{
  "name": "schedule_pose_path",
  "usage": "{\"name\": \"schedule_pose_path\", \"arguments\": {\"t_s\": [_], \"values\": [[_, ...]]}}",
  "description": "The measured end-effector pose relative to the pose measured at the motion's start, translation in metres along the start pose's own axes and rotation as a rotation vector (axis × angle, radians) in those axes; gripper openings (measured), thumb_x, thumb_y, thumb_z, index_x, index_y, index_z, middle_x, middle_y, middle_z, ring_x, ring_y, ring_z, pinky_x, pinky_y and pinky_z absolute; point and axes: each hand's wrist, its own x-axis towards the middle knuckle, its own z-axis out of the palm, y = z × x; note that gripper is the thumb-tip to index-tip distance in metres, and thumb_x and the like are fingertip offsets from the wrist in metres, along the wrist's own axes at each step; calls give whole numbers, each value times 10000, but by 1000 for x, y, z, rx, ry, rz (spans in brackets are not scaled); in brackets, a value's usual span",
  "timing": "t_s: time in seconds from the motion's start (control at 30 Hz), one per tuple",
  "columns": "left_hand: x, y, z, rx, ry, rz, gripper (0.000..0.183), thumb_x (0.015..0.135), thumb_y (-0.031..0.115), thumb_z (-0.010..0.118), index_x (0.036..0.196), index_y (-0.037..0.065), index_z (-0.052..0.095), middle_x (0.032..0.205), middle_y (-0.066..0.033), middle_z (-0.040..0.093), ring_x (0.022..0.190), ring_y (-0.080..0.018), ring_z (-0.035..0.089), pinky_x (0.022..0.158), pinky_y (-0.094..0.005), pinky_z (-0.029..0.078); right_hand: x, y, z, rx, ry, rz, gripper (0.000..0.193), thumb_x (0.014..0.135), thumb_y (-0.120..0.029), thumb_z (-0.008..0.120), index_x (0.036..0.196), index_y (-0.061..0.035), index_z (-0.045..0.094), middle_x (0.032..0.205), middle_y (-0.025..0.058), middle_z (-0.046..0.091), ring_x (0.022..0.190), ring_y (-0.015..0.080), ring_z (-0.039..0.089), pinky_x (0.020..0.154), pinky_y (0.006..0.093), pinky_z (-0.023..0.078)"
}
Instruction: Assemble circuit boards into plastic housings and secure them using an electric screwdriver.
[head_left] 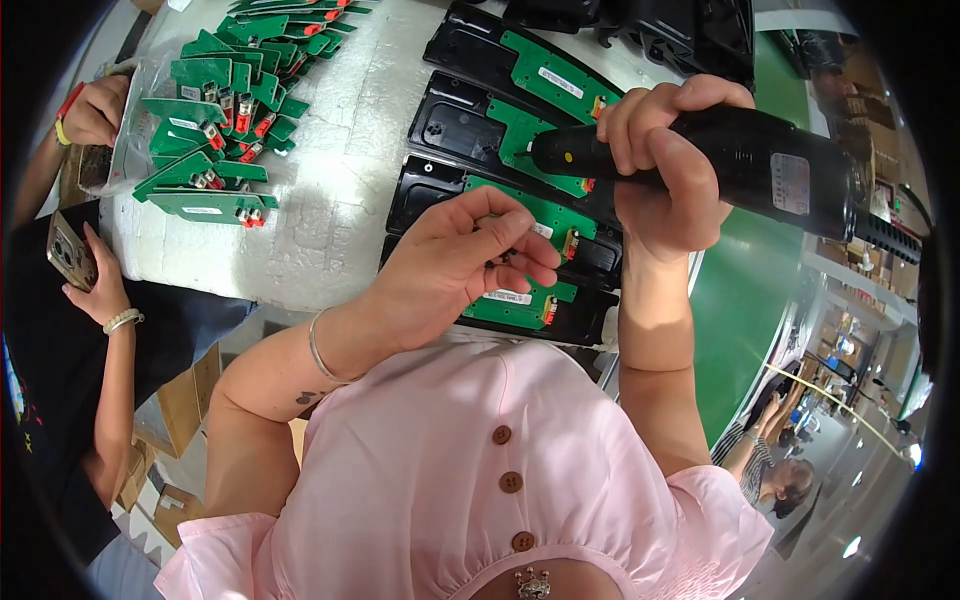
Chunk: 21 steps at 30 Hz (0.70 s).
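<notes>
My right hand (pixel 672 165) is wrapped round a black electric screwdriver (pixel 745 160), held nearly level. Its thin bit points left, over a green circuit board (pixel 508 128) set in a black plastic housing (pixel 445 122). Nearer me, my left hand (pixel 450 255) has its palm turned up and its fingers curled round a few small dark screws (pixel 505 258). That hand hovers over another green circuit board (pixel 540 212) in its housing and hides part of it. Several such housings lie in a column, each with a white label and a red-and-white connector on its board.
Loose green boards (pixel 225 110) are piled on the white foam surface (pixel 330 190) at the left. Black moulded parts (pixel 660 35) stand at the back right. Beside the pile, a person's hand (pixel 100 280) holds a phone (pixel 72 252). A green surface (pixel 745 290) runs along the right.
</notes>
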Motion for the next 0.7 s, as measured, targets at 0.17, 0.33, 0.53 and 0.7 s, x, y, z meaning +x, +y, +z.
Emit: {"name": "schedule_pose_path", "arguments": {"t_s": [0.17, 0.33, 0.53, 0.7], "values": [[0, 5, 0, 10, 113, -9, 187, 851, 107, 508, 1017, 25, 526, 894, -63, 588, 787, -113, 572, 684, -200, 467, 4, 3, 0, -15, -80, 39, 254, 651, 59, 486, 883, 7, 400, 592, 92, 483, 465, 135, 441, 457, 272, 412], [3, 5, -3, -121, 157, 18, 198, 838, 76, 516, 1029, 24, 534, 919, -63, 585, 803, -114, 570, 732, -192, 473, 6, 2, 9, -172, -99, 77, 205, 667, -29, 448, 863, -37, 389, 545, 51, 391, 455, 131, 370, 516, 314, 378], [7, 1, -11, -240, 135, 40, 174, 830, 95, 533, 985, 17, 537, 881, -51, 574, 801, -116, 565, 699, -173, 486, 7, -5, 12, -65, -130, 22, 248, 650, 27, 477, 881, -25, 402, 573, 61, 435, 464, 132, 411, 495, 294, 399], [16, -3, -3, -260, 98, -4, 150, 828, 146, 552, 933, 40, 563, 852, -25, 579, 784, -78, 551, 703, -172, 467, -2, -71, 4, 26, -349, -137, 389, 612, 23, 510, 965, -100, 399, 599, -79, 434, 526, 60, 416, 569, 226, 338]]}}
